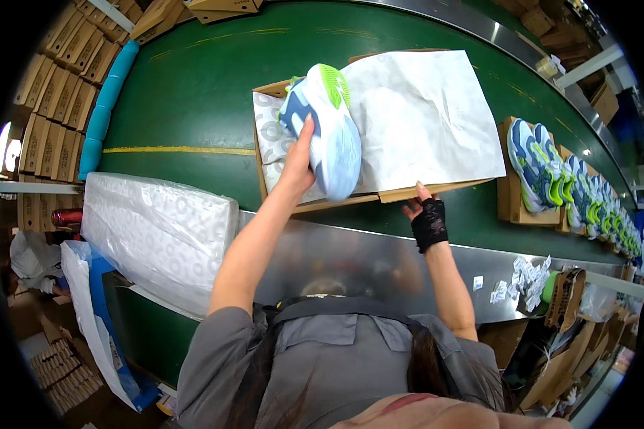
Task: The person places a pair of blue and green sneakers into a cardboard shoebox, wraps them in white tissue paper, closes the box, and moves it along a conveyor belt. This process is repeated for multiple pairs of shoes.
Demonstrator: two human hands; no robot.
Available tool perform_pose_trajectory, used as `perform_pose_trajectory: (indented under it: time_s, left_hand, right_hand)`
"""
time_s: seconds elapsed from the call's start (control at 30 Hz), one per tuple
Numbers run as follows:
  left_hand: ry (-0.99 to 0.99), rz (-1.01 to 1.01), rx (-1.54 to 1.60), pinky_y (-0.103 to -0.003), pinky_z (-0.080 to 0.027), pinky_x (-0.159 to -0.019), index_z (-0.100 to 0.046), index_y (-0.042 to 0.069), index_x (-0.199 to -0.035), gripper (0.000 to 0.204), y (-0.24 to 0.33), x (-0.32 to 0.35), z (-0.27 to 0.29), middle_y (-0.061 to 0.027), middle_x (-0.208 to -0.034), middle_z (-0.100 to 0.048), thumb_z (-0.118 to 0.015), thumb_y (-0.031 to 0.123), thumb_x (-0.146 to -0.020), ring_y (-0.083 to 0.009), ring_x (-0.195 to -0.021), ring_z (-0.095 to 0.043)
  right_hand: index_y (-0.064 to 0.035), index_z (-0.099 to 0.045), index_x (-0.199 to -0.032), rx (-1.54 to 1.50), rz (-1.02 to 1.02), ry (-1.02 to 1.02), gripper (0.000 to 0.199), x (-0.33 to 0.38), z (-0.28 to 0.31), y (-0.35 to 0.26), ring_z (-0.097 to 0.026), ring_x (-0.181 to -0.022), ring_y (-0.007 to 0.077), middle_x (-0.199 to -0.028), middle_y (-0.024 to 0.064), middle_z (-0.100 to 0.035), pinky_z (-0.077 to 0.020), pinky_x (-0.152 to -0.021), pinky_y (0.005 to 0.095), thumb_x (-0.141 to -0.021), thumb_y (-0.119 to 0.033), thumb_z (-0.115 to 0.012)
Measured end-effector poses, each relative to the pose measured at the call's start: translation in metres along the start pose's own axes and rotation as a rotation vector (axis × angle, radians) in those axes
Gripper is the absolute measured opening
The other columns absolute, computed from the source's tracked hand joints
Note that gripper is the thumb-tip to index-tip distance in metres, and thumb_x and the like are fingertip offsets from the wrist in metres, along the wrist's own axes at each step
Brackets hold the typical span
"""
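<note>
While our left hand (300, 163) grips the shoe (336, 139), let's brace the box (397, 194).
Our right hand (425, 213) curls loosely at its edge.

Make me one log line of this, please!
left hand: holds blue-green shoe | right hand: at edge of open box | white paper: spread across box
</note>
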State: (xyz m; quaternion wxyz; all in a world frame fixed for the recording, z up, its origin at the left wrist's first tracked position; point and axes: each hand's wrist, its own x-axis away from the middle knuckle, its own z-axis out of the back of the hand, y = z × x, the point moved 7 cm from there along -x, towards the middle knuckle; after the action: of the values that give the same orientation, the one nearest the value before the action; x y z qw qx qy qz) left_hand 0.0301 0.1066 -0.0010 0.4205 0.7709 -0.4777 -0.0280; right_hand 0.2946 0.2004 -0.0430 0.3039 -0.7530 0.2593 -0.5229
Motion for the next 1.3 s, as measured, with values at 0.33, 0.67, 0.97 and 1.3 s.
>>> perform_pose_trajectory:
  time_s: [0.33, 0.67, 0.97, 1.3]
  left_hand:
    - [-0.127, 0.208, -0.357, -0.034, -0.051, -0.072, -0.045, -0.008, -0.112, 0.049, -0.007, 0.024, 0.021, -0.0187, -0.11, -0.052, -0.05, 0.034, -0.087, -0.0262, -0.1, -0.053]
    - [0.219, -0.097, -0.856, -0.027, -0.044, -0.076, -0.05, -0.008, -0.109, 0.056, 0.014, 0.042, 0.08, -0.0118, -0.094, -0.06, -0.046, 0.043, -0.086, -0.0153, -0.087, -0.055]
    - [0.119, 0.219, -0.435, -0.03, -0.043, -0.083, -0.05, 0.001, -0.114, 0.052, -0.019, 0.023, 0.118, -0.0089, -0.105, -0.058, -0.056, 0.039, -0.078, -0.0178, -0.096, -0.055]
    - [0.041, 0.003, -0.13, -0.03, -0.045, -0.07, -0.049, 0.002, -0.106, 0.044, 0.016, 0.083, 0.034, -0.0068, -0.095, -0.055, -0.041, 0.039, -0.085, -0.0171, -0.084, -0.054]
  right_hand:
    - [0.0007, -0.048, -0.112, 0.553, 0.991, 0.039, 0.045, 0.068, -0.041, -0.04, -0.047, -0.105, 0.0296, -0.118, 0.0178, -0.047, -0.0365, -0.087, 0.0394, -0.07, -0.007, -0.063]
    - [-0.0309, -0.049, -0.118, 1.663, 1.493, -0.028, 0.05, 0.07, -0.108, 0.016, -0.036, -0.118, 0.0373, -0.128, 0.0242, -0.036, -0.0282, -0.084, 0.0588, -0.074, -0.006, -0.048]
    - [-0.0214, -0.053, -0.115, 1.687, 1.433, -0.119, 0.045, 0.084, -0.103, 0.009, -0.039, -0.116, 0.0386, -0.124, 0.0265, -0.04, -0.0276, -0.089, 0.0569, -0.073, -0.006, -0.047]
    - [-0.0119, -0.059, -0.103, 1.406, 1.801, 0.1, 0.048, 0.183, -0.113, -0.122, -0.049, -0.102, 0.0237, -0.108, 0.0094, -0.053, -0.0356, -0.077, 0.0409, -0.057, -0.002, -0.053]
